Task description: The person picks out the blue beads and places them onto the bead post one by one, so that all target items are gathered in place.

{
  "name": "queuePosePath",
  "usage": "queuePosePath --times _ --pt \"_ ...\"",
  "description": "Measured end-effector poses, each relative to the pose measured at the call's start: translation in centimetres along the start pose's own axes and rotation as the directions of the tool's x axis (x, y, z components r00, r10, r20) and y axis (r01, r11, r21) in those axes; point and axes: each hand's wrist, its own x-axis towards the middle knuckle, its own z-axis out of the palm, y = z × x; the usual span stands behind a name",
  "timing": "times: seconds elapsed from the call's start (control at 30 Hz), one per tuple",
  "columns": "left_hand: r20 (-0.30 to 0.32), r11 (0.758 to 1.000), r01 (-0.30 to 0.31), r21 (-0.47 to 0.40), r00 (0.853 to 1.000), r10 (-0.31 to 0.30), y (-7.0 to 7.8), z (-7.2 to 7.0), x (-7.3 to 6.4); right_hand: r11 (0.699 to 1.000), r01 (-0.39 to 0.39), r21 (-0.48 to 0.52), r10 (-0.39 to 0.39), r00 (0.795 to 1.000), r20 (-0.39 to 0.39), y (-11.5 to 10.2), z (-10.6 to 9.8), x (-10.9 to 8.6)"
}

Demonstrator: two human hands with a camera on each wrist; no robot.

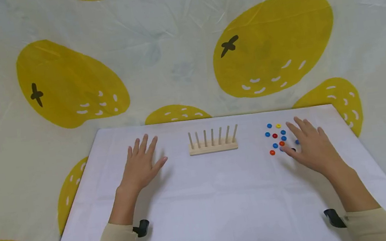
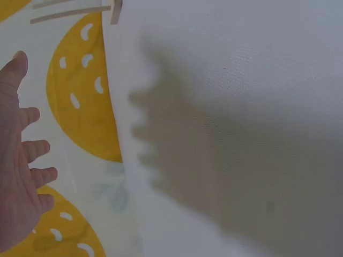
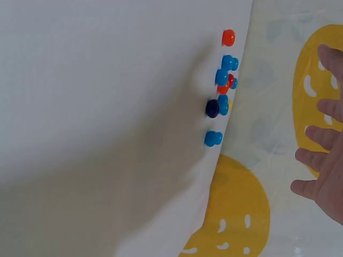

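Note:
My left hand [image 1: 141,169] hovers palm down over the left of the table, fingers spread, holding nothing. My right hand [image 1: 312,148] is held the same way at the right, above and beside a loose group of small beads. Several are blue [image 1: 269,125]; a yellow bead [image 1: 278,126], a dark red bead [image 1: 274,136], orange-red beads [image 1: 272,152] and a dark bead [image 3: 213,108] lie among them. The right hand partly hides some beads in the head view. Between the hands stands a wooden rack [image 1: 213,149] with several upright pegs, all bare.
A white cloth covers the table [image 1: 212,208]. Behind it hangs a pale curtain [image 1: 168,50] printed with yellow fruit shapes. Each sleeve cuff carries a black wrist camera, one on the left [image 1: 142,228] and one on the right [image 1: 334,218].

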Motion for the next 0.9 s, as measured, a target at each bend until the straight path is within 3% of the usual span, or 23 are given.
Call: queuePosePath --times 0.17,0.37,0.5,0.9 --pt "-0.009 0.999 -0.02 -0.037 1.0 0.019 0.0 0.3 0.3 0.999 0.013 0.03 -0.013 1.0 -0.026 1.2 0.4 -0.2" --pt "-0.02 0.994 -0.027 -0.108 0.999 0.025 0.2 0.5 0.3 0.991 -0.015 0.133 0.013 1.0 0.019 2.2 0.6 -0.8" --pt "-0.019 0.993 -0.031 -0.116 0.999 0.029 0.2 0.7 0.6 0.989 -0.018 0.148 0.013 0.999 0.034 3.0 0.9 -1.0" --pt "-0.045 0.976 -0.121 -0.183 0.992 0.115 0.3 1.7 1.7 0.979 -0.051 0.2 0.036 0.996 0.079 4.9 1.5 -0.9"
